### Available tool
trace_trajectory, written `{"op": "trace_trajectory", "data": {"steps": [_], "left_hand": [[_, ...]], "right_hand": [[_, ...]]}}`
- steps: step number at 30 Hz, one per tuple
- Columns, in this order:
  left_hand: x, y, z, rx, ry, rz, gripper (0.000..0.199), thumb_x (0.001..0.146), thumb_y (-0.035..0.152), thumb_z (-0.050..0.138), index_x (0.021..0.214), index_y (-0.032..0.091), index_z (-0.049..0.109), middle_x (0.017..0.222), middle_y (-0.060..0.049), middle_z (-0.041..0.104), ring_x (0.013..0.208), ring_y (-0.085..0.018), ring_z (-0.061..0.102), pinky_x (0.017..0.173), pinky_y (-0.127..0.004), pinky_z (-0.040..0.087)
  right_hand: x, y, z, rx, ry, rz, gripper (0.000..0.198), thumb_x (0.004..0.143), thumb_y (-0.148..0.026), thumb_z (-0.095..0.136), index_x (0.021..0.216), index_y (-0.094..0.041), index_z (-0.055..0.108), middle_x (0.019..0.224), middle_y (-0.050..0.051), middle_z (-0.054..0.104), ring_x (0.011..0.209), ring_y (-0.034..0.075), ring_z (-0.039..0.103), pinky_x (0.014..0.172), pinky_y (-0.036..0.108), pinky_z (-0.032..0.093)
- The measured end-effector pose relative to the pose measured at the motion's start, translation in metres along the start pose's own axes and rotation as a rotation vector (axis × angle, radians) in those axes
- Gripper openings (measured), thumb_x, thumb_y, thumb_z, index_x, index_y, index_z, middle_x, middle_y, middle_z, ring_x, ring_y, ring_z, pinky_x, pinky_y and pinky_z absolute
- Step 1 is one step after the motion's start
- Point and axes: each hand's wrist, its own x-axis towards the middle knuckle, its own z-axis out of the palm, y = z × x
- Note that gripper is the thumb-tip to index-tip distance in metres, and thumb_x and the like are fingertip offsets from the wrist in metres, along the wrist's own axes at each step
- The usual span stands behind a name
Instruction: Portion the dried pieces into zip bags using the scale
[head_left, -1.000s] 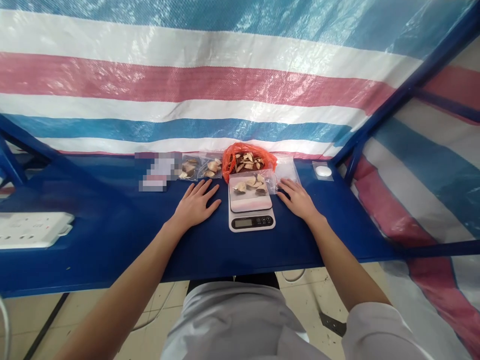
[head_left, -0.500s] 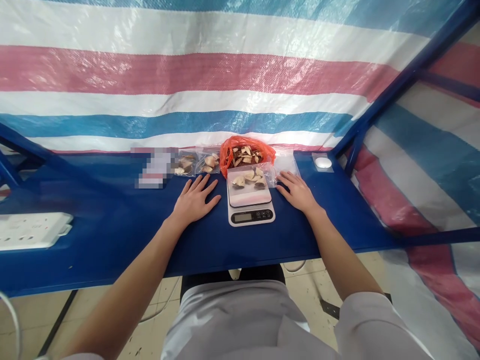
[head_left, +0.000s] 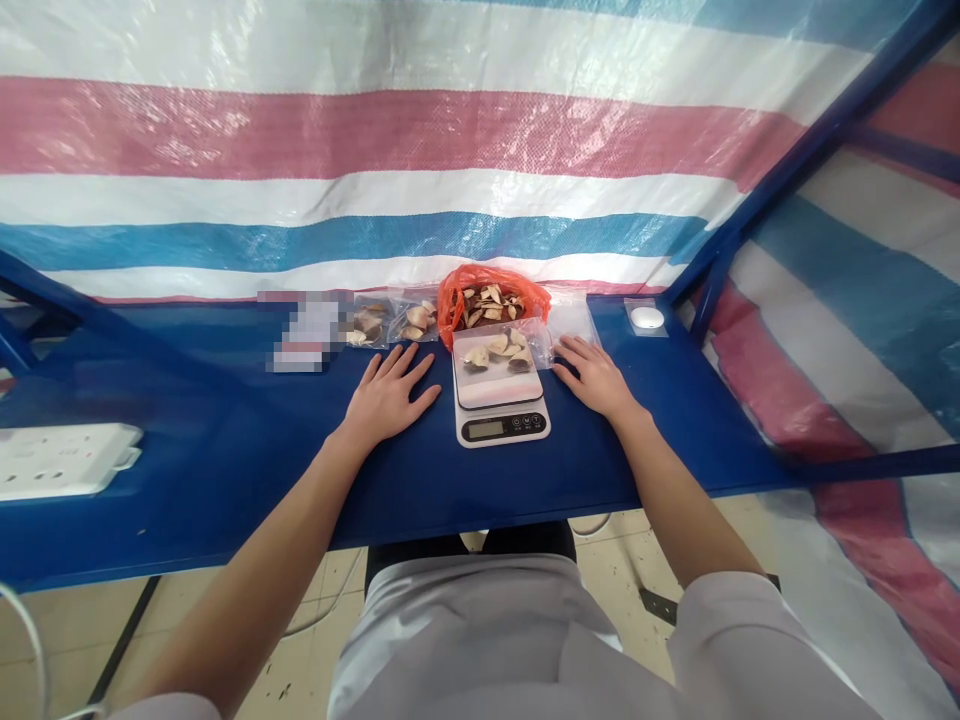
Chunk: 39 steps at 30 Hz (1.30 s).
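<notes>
My left hand [head_left: 388, 397] lies flat on the blue table [head_left: 420, 490], fingers spread, just left of a white digital scale [head_left: 504, 428]. On the scale's plate rests a clear plastic bag [head_left: 487, 355] with several pale dried slices in it. My right hand [head_left: 592, 375] is flat on the other side, its fingertips by the edge of some empty clear bags [head_left: 576, 315]. Behind the scale an open orange plastic bag [head_left: 459, 295] is full of dried slices [head_left: 491, 303]. Two filled clear bags, one on the left [head_left: 366, 322] and one nearer the middle [head_left: 415, 318], lie beyond my left fingertips.
A blurred-out white packet [head_left: 307, 335] lies at the back left. A white power strip [head_left: 67, 460] sits at the left edge. A small white oval item in a clear bag [head_left: 646, 318] is at the back right. Striped sheeting [head_left: 375, 130] hangs behind the table.
The camera view has shifted very slightly. Both hands, the scale and the bags stay where they were.
</notes>
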Motion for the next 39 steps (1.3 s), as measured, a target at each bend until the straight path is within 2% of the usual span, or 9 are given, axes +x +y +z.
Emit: {"op": "trace_trajectory", "data": {"steps": [16, 20, 25, 29, 34, 39], "left_hand": [[0.000, -0.002, 0.002, -0.049, 0.056, 0.019, 0.063, 0.098, 0.056, 0.040, 0.151, 0.023, 0.052, 0.162, -0.011, 0.041, 0.152, -0.036, 0.034, 0.124, -0.057, 0.025], [0.000, -0.001, 0.001, -0.067, 0.125, 0.033, 0.061, 0.098, 0.054, 0.042, 0.148, 0.020, 0.055, 0.159, -0.012, 0.046, 0.150, -0.035, 0.039, 0.123, -0.055, 0.029], [0.003, 0.004, -0.004, -0.140, 0.264, 0.059, 0.053, 0.098, 0.047, 0.042, 0.137, 0.018, 0.063, 0.147, -0.015, 0.060, 0.136, -0.032, 0.055, 0.115, -0.049, 0.041], [0.010, 0.017, -0.011, -0.188, 0.329, 0.136, 0.049, 0.099, 0.046, 0.042, 0.132, 0.019, 0.065, 0.140, -0.013, 0.064, 0.132, -0.030, 0.058, 0.113, -0.047, 0.043], [0.023, 0.034, -0.018, -0.233, 0.269, 0.301, 0.050, 0.100, 0.046, 0.041, 0.133, 0.018, 0.064, 0.145, -0.014, 0.061, 0.136, -0.030, 0.054, 0.117, -0.048, 0.040], [0.031, 0.040, -0.017, -0.288, 0.193, 0.357, 0.052, 0.099, 0.047, 0.040, 0.136, 0.018, 0.064, 0.144, -0.013, 0.061, 0.135, -0.031, 0.055, 0.118, -0.049, 0.039]], "right_hand": [[0.001, 0.003, 0.001, 0.044, 0.038, -0.012, 0.045, 0.101, -0.043, 0.047, 0.138, -0.024, 0.064, 0.150, 0.009, 0.057, 0.143, 0.032, 0.050, 0.121, 0.054, 0.038], [0.001, 0.002, -0.003, 0.096, 0.080, -0.014, 0.042, 0.099, -0.041, 0.050, 0.131, -0.022, 0.069, 0.147, 0.010, 0.060, 0.142, 0.031, 0.051, 0.120, 0.049, 0.041], [0.002, -0.010, -0.016, 0.280, 0.241, 0.076, 0.039, 0.096, -0.038, 0.053, 0.126, -0.022, 0.072, 0.141, 0.008, 0.066, 0.131, 0.028, 0.062, 0.109, 0.044, 0.053], [0.005, -0.025, -0.022, 0.542, 0.278, 0.164, 0.038, 0.094, -0.046, 0.058, 0.118, -0.023, 0.076, 0.122, 0.007, 0.076, 0.112, 0.028, 0.073, 0.101, 0.042, 0.058], [0.013, -0.039, -0.018, 0.824, 0.281, 0.288, 0.040, 0.083, -0.052, 0.071, 0.104, -0.019, 0.080, 0.104, 0.007, 0.081, 0.103, 0.029, 0.076, 0.098, 0.044, 0.060], [0.019, -0.040, -0.015, 1.005, 0.227, 0.280, 0.044, 0.074, -0.053, 0.079, 0.100, -0.018, 0.080, 0.096, 0.006, 0.081, 0.089, 0.027, 0.077, 0.084, 0.041, 0.065]]}}
